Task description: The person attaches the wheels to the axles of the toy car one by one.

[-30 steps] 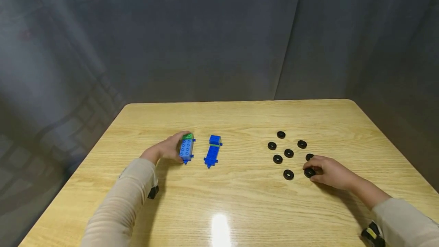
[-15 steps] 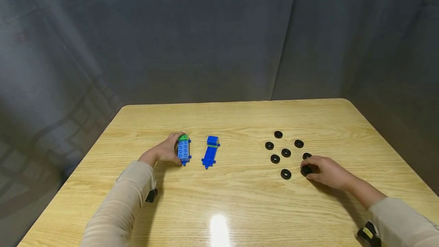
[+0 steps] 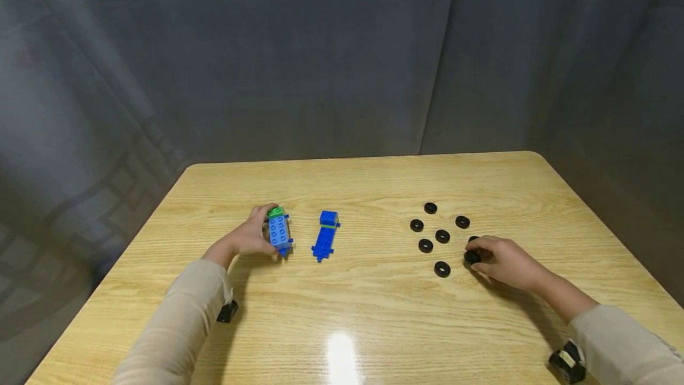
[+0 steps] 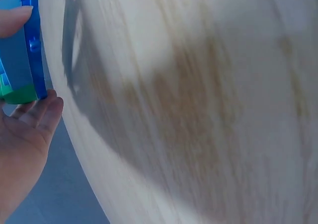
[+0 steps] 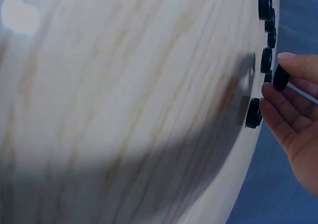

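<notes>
On the left side, my left hand (image 3: 247, 237) grips a toy car body (image 3: 278, 230) built of light blue and green bricks on a dark blue base. The left wrist view has the thumb on one end of this car body (image 4: 14, 55) and the fingers at the green end. A second, all but wholly blue car base (image 3: 325, 241) stands just right of it on the table. Over at the right, my right hand (image 3: 507, 261) pinches a black toy tyre (image 5: 281, 76) between thumb and fingers, a little above the tabletop. No wheels show on either car.
Several loose black tyres (image 3: 442, 236) lie flat on the wooden table (image 3: 342, 308), left of my right hand. One more tyre (image 3: 473, 239) is partly hidden behind that hand. A grey curtain (image 3: 320, 64) hangs beyond the far table edge.
My left hand has drawn the car body slightly leftward, away from the blue base, and it now tilts a little. My right hand has raised its tyre slightly. The head view has shifted a little.
</notes>
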`<state>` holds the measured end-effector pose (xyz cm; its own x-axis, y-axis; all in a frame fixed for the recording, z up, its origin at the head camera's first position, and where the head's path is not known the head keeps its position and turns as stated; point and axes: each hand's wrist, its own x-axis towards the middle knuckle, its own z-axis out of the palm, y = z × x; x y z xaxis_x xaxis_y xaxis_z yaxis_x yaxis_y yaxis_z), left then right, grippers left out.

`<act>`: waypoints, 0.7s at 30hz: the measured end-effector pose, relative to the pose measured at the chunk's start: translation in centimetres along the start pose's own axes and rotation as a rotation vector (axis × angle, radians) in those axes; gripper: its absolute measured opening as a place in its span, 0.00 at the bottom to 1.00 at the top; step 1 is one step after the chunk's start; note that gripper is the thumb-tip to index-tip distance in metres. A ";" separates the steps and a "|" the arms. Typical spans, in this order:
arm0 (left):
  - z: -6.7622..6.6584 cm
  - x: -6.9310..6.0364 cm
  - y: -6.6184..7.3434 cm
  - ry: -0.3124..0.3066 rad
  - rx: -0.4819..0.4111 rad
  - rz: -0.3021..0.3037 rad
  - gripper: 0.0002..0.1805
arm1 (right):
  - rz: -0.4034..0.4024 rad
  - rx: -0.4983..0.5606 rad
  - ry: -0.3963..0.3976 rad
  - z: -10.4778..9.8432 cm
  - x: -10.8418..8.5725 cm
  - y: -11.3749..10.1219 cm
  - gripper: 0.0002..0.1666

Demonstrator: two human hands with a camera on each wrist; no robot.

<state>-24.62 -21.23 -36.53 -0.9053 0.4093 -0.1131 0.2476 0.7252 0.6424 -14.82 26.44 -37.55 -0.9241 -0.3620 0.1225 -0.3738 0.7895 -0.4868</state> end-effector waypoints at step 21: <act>0.7 -1.5 3.7 0.039 -0.111 0.211 0.56 | -0.062 0.024 0.081 0.2 1.2 -2.0 0.18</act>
<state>-22.10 -18.72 -34.52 -0.8508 0.5221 0.0598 0.3948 0.5598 0.7286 -15.14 24.31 -36.64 -0.9028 -0.3681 0.2223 -0.4297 0.7543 -0.4964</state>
